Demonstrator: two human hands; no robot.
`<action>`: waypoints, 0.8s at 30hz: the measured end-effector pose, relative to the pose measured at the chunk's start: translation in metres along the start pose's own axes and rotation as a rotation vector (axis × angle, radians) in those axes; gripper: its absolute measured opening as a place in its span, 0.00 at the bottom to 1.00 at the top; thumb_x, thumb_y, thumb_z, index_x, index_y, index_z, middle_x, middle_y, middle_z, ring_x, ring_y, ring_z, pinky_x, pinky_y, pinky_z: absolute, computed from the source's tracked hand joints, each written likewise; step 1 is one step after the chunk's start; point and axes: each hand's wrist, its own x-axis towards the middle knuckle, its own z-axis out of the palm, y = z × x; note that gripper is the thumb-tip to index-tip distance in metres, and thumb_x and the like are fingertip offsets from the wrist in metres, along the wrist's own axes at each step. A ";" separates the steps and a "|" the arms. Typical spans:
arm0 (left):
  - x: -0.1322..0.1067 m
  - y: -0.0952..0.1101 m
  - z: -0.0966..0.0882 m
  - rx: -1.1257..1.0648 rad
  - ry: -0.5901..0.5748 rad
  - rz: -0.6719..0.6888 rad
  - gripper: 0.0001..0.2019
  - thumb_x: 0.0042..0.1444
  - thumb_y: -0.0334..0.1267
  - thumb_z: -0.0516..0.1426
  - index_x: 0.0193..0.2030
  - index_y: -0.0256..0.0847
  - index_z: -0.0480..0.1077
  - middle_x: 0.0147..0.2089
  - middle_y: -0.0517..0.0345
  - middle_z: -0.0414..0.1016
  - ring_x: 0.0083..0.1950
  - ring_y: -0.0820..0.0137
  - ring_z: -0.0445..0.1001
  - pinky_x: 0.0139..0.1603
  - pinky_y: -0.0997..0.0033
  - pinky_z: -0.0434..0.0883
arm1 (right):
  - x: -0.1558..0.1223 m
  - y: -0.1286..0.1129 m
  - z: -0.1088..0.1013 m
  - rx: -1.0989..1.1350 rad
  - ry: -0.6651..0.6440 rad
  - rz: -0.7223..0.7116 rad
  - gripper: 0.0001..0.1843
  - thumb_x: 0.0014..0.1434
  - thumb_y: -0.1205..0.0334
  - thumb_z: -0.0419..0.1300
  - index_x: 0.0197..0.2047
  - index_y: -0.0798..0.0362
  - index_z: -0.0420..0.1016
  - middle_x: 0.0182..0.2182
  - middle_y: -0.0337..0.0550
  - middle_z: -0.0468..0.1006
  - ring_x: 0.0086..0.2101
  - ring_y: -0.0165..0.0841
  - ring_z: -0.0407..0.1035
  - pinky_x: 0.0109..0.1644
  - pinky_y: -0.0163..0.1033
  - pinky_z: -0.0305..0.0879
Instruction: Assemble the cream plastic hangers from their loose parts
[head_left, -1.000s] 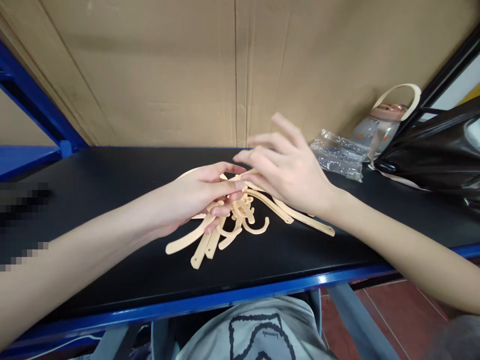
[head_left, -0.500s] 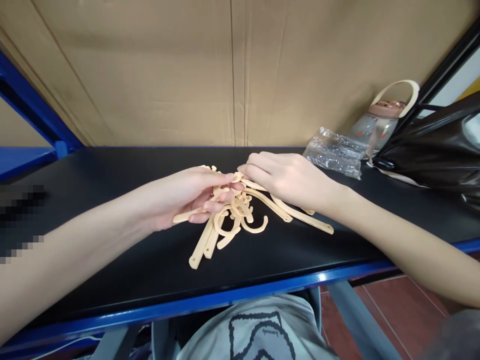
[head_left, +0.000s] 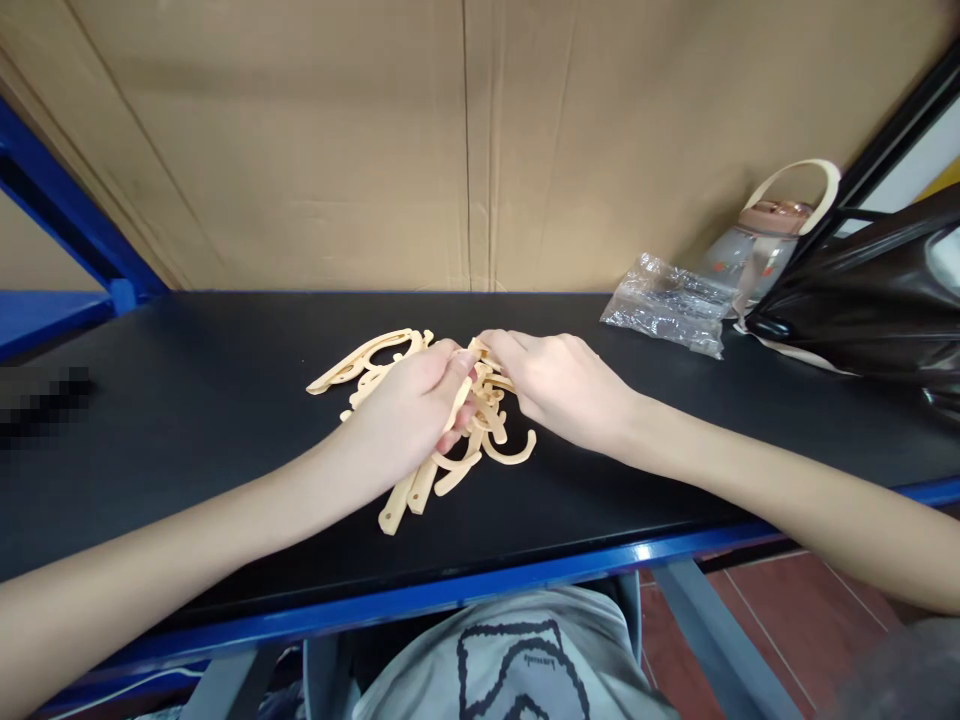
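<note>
Several cream plastic folding hangers [head_left: 506, 452], with curved hooks and flat arms that have holes at the ends, lie in a heap on the black tabletop [head_left: 225, 400]. Over this heap my left hand [head_left: 416, 405] is closed, its thumb and fingers pinching a cream folding hanger [head_left: 460, 402]. My right hand [head_left: 566, 380] meets it from the right, fingers curled around the upper end of the same hanger. Both hands hide much of that piece and part of the heap. Another hanger [head_left: 360, 358] pokes out behind my left hand.
A crumpled clear plastic bag [head_left: 667, 310] lies at the back right, beside a water bottle [head_left: 757, 245] with a handle. A shiny black bag [head_left: 877, 290] stands at the right. Cardboard [head_left: 315, 150] forms the back wall, and a blue rail [head_left: 450, 597] edges the table's front.
My left hand has turned over and shifted right, uncovering a hanger behind it. My right hand has moved slightly left and down. The long arms that stretched out to the right are out of sight.
</note>
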 end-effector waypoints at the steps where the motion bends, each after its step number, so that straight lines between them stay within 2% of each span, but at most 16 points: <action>1: -0.003 -0.001 0.003 0.100 0.019 0.071 0.13 0.65 0.43 0.45 0.29 0.43 0.55 0.21 0.64 0.61 0.17 0.77 0.60 0.17 0.77 0.57 | 0.001 0.002 0.003 0.073 0.000 0.039 0.12 0.58 0.77 0.48 0.41 0.59 0.68 0.33 0.47 0.77 0.26 0.32 0.68 0.26 0.36 0.48; 3: -0.011 -0.001 0.010 0.301 0.010 0.195 0.12 0.65 0.42 0.44 0.30 0.43 0.55 0.22 0.64 0.63 0.20 0.74 0.62 0.21 0.74 0.58 | 0.005 0.010 0.008 0.221 0.004 0.113 0.09 0.57 0.76 0.49 0.37 0.58 0.68 0.27 0.44 0.76 0.24 0.31 0.67 0.27 0.34 0.51; 5: -0.016 0.001 0.014 0.493 -0.033 0.280 0.12 0.65 0.42 0.42 0.31 0.43 0.56 0.23 0.63 0.64 0.22 0.71 0.64 0.25 0.72 0.59 | 0.009 0.025 0.012 0.317 0.051 0.168 0.08 0.57 0.74 0.50 0.34 0.57 0.68 0.26 0.43 0.76 0.23 0.29 0.66 0.28 0.34 0.53; 7: -0.013 0.002 0.014 0.675 -0.029 0.349 0.15 0.66 0.43 0.42 0.31 0.42 0.61 0.27 0.59 0.68 0.28 0.68 0.67 0.31 0.69 0.60 | 0.013 0.039 0.015 0.389 0.105 0.170 0.13 0.62 0.70 0.46 0.31 0.56 0.69 0.23 0.40 0.75 0.23 0.28 0.67 0.30 0.34 0.55; 9: -0.003 0.001 0.007 0.809 0.035 0.424 0.16 0.65 0.44 0.43 0.33 0.42 0.65 0.36 0.55 0.72 0.39 0.63 0.68 0.39 0.66 0.62 | 0.015 0.049 0.017 0.429 0.115 0.199 0.14 0.64 0.65 0.46 0.35 0.55 0.72 0.24 0.39 0.76 0.24 0.28 0.68 0.32 0.34 0.56; 11: 0.013 -0.003 -0.010 0.868 0.091 0.456 0.17 0.64 0.48 0.44 0.39 0.41 0.68 0.45 0.52 0.72 0.47 0.59 0.66 0.47 0.62 0.62 | 0.015 0.053 0.018 0.430 0.113 0.239 0.12 0.65 0.60 0.49 0.40 0.54 0.72 0.26 0.38 0.78 0.26 0.29 0.70 0.32 0.35 0.56; 13: 0.029 -0.010 -0.035 0.922 0.172 0.398 0.19 0.63 0.50 0.45 0.45 0.40 0.69 0.49 0.49 0.71 0.52 0.56 0.64 0.49 0.60 0.62 | 0.015 0.053 0.018 0.394 0.101 0.262 0.12 0.64 0.57 0.51 0.42 0.52 0.72 0.28 0.38 0.78 0.28 0.30 0.70 0.32 0.35 0.56; 15: 0.043 -0.018 -0.066 1.017 0.259 0.271 0.17 0.60 0.48 0.48 0.45 0.40 0.70 0.48 0.47 0.72 0.52 0.55 0.66 0.47 0.62 0.63 | 0.014 0.050 0.018 0.351 0.084 0.261 0.12 0.63 0.56 0.51 0.42 0.52 0.72 0.30 0.39 0.79 0.29 0.30 0.70 0.32 0.35 0.56; 16: 0.048 -0.021 -0.081 1.061 0.261 0.187 0.15 0.57 0.48 0.52 0.42 0.40 0.71 0.44 0.48 0.73 0.48 0.56 0.68 0.43 0.64 0.63 | 0.013 0.049 0.018 0.334 0.078 0.256 0.12 0.63 0.56 0.52 0.42 0.52 0.72 0.30 0.39 0.79 0.29 0.30 0.70 0.32 0.35 0.56; 18: 0.055 -0.027 -0.106 1.063 0.178 -0.043 0.12 0.50 0.47 0.57 0.33 0.41 0.74 0.32 0.53 0.74 0.35 0.62 0.70 0.35 0.68 0.62 | 0.012 0.048 0.018 0.310 0.071 0.242 0.12 0.63 0.55 0.52 0.42 0.51 0.72 0.30 0.39 0.79 0.28 0.30 0.69 0.31 0.35 0.55; 19: 0.058 -0.030 -0.115 1.007 0.123 0.009 0.11 0.51 0.46 0.55 0.31 0.43 0.74 0.30 0.56 0.74 0.33 0.64 0.70 0.34 0.69 0.62 | 0.012 0.047 0.018 0.300 0.068 0.234 0.12 0.63 0.55 0.52 0.42 0.51 0.72 0.30 0.38 0.79 0.28 0.30 0.69 0.31 0.35 0.55; 20: 0.060 -0.031 -0.121 0.979 0.063 0.000 0.09 0.50 0.43 0.56 0.29 0.44 0.75 0.30 0.56 0.75 0.33 0.65 0.71 0.33 0.70 0.62 | 0.012 0.047 0.019 0.291 0.063 0.227 0.12 0.62 0.55 0.52 0.41 0.51 0.72 0.31 0.38 0.78 0.29 0.30 0.69 0.31 0.35 0.55; 21: 0.062 -0.031 -0.124 0.984 0.011 -0.113 0.05 0.45 0.40 0.58 0.25 0.44 0.74 0.28 0.55 0.76 0.31 0.64 0.71 0.31 0.70 0.62 | 0.012 0.047 0.019 0.281 0.058 0.224 0.12 0.62 0.55 0.52 0.40 0.51 0.73 0.30 0.38 0.78 0.29 0.30 0.68 0.31 0.35 0.55; 24: 0.065 -0.031 -0.121 0.964 0.010 -0.139 0.03 0.41 0.37 0.59 0.23 0.45 0.75 0.28 0.52 0.78 0.30 0.62 0.73 0.28 0.69 0.63 | 0.011 0.046 0.018 0.259 0.052 0.214 0.11 0.61 0.57 0.52 0.39 0.51 0.73 0.30 0.38 0.77 0.29 0.30 0.68 0.30 0.35 0.54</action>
